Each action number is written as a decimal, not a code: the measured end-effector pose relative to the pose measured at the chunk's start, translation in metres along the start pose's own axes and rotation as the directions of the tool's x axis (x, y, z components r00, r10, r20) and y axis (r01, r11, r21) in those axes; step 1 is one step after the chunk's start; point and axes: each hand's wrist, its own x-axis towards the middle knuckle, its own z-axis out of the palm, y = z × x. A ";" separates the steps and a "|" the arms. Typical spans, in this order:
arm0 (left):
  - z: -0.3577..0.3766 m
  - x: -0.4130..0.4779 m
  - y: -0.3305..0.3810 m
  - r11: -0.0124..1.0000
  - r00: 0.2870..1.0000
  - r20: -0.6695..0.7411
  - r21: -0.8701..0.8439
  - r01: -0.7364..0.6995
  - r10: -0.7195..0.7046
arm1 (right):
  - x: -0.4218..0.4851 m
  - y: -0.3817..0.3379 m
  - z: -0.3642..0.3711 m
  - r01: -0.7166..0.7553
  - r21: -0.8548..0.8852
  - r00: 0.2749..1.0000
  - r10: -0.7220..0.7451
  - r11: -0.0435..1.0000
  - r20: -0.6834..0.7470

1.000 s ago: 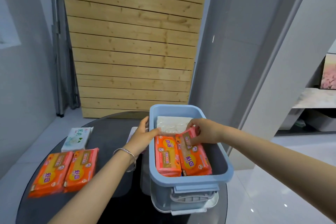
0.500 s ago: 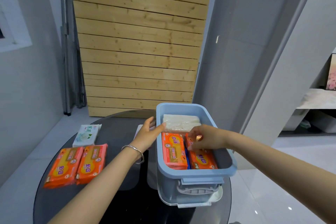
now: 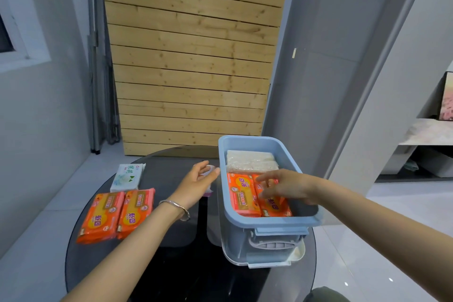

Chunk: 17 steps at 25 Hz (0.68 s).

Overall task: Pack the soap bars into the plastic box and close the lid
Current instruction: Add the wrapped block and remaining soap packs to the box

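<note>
The blue plastic box (image 3: 272, 222) stands open on the round dark table. Inside it lie two orange soap packs (image 3: 241, 195) side by side, with pale whitish bars (image 3: 251, 160) behind them. My right hand (image 3: 286, 185) hovers over the right orange pack, fingers spread and holding nothing. My left hand (image 3: 197, 179) floats open just left of the box, off its rim. Two more orange soap packs (image 3: 116, 214) lie on the table's left, with a white-and-green soap pack (image 3: 127, 176) behind them. A small whitish pack (image 3: 208, 174) is partly hidden behind my left hand.
The glass table (image 3: 171, 265) has its edge close on all sides. A wooden slat panel (image 3: 191, 56) leans on the wall behind. A grey wall and door frame rise to the right. The box's clear base and handle (image 3: 272, 245) face me.
My right hand has let go of the right orange pack, which now lies flat in the box. My left hand has come off the box's rim and drifted left.
</note>
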 end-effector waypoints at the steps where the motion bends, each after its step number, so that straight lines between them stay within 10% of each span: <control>1: -0.011 -0.002 -0.004 1.000 1.000 -0.025 0.024 -0.011 0.011 | -0.003 -0.008 -0.003 0.049 -0.035 0.997 -0.051 0.998 -0.064; 6: -0.111 -0.015 -0.047 0.953 0.950 -0.312 0.282 0.110 -0.017 | 0.009 -0.079 0.024 0.360 0.222 0.923 -0.312 0.906 -0.225; 12: -0.162 -0.050 -0.114 0.819 0.791 -0.518 0.263 0.509 -0.325 | 0.072 -0.142 0.169 0.040 0.191 0.984 -0.072 0.981 0.163; 17: -0.158 -0.062 -0.138 0.821 0.854 -0.468 0.379 0.427 -0.228 | 0.109 -0.127 0.240 -0.030 0.028 0.999 0.030 0.999 -0.024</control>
